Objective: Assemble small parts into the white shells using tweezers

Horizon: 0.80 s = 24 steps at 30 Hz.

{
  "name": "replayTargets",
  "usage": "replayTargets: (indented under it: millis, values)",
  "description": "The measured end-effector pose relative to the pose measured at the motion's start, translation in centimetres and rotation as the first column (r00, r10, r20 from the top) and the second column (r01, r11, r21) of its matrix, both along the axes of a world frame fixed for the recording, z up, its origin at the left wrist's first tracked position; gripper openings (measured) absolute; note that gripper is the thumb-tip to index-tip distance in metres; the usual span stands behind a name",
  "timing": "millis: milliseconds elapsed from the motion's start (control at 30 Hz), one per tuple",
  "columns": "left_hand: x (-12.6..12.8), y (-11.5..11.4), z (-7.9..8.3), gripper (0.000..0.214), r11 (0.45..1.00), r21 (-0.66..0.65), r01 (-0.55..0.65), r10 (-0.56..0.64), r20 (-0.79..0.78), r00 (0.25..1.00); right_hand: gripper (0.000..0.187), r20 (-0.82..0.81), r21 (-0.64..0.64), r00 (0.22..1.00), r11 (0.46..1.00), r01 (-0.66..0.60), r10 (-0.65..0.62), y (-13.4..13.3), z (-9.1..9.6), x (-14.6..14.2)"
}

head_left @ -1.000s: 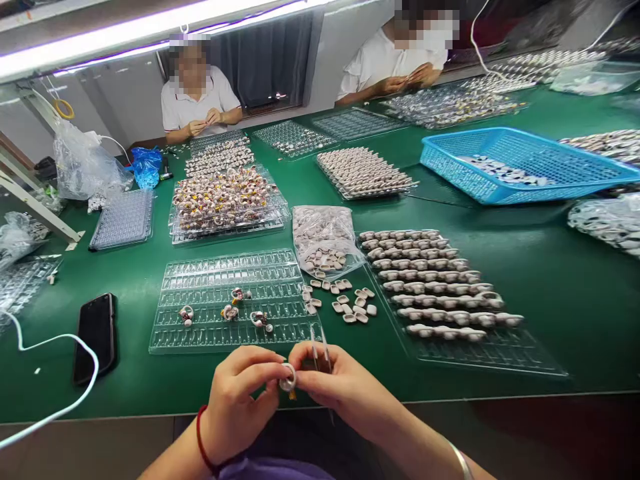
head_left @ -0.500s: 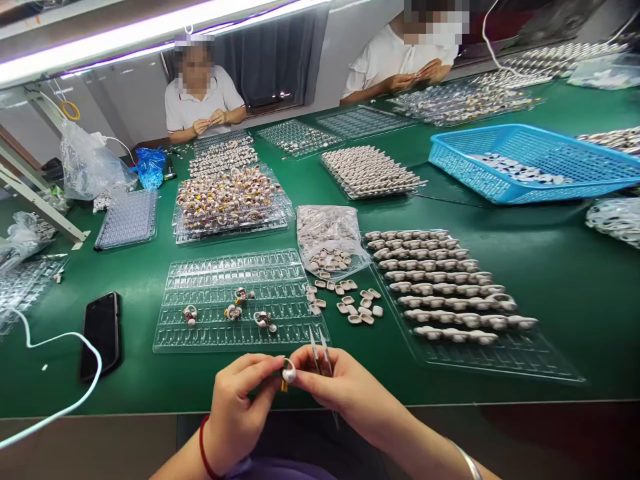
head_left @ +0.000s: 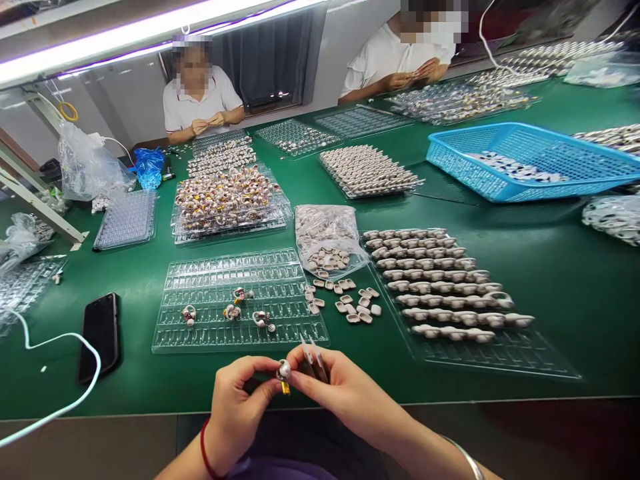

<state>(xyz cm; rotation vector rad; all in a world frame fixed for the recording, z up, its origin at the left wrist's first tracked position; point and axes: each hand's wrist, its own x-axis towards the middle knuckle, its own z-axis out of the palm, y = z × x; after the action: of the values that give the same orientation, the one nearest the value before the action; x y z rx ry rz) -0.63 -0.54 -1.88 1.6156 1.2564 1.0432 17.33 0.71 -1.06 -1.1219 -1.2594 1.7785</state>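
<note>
Between the fingertips of my left hand [head_left: 245,397] is a small clip-on earbud part [head_left: 283,371], with a pale shiny ball, a loop and a yellow strip hanging below. The thumb and forefinger of my right hand [head_left: 330,380] pinch its other side. Metal tweezers [head_left: 313,353] lie within my right hand, their tips apart and pointing away from me. Just beyond my hands, a clear plastic tray [head_left: 200,273] carries several similar parts [head_left: 233,312]. Loose beige caps [head_left: 351,309] are scattered to its right, in front of a plastic bag [head_left: 327,230] of them.
Rows of beige pieces fill a tray [head_left: 435,293] on the right. A phone [head_left: 99,337] and a white cable [head_left: 65,413] lie left. Farther back are a loaded tray stack [head_left: 225,200] and a blue basket [head_left: 510,187]. Two people [head_left: 203,100] sit across the table.
The earbud part has turned in my fingers, so its ball now sits higher and its loop shows less. My right hand and the tweezers have shifted slightly left.
</note>
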Motion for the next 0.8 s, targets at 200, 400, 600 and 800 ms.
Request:
replayTargets:
  millis: [200, 400, 600, 800]
  values:
    - [-0.1, -0.07, 0.07, 0.02, 0.982, 0.174, 0.076, -0.056, -0.114, 0.992, 0.027, 0.153, 0.134, 0.988, 0.99, -0.052, 0.031, -0.4, 0.06, 0.01]
    - [-0.15, 0.04, 0.03, 0.012, 0.973, 0.207, 0.1, -0.073, -0.134, 0.988, 0.015, 0.333, 0.343, 0.942, 0.936, -0.077, -0.045, -0.85, 0.75, -0.07]
    - [-0.01, 0.05, -0.04, 0.007, 0.962, 0.258, 0.086, -0.051, -0.137, 0.989, 0.014, 0.343, 0.362, 0.937, 0.93, -0.06, -0.073, -0.8, 0.66, -0.1]
    - [0.11, -0.02, 0.04, 0.008, 0.939, 0.326, 0.111, -0.065, -0.148, 0.987, 0.011, 0.271, 0.198, 0.962, 0.98, -0.027, -0.028, -0.41, 0.5, -0.32]
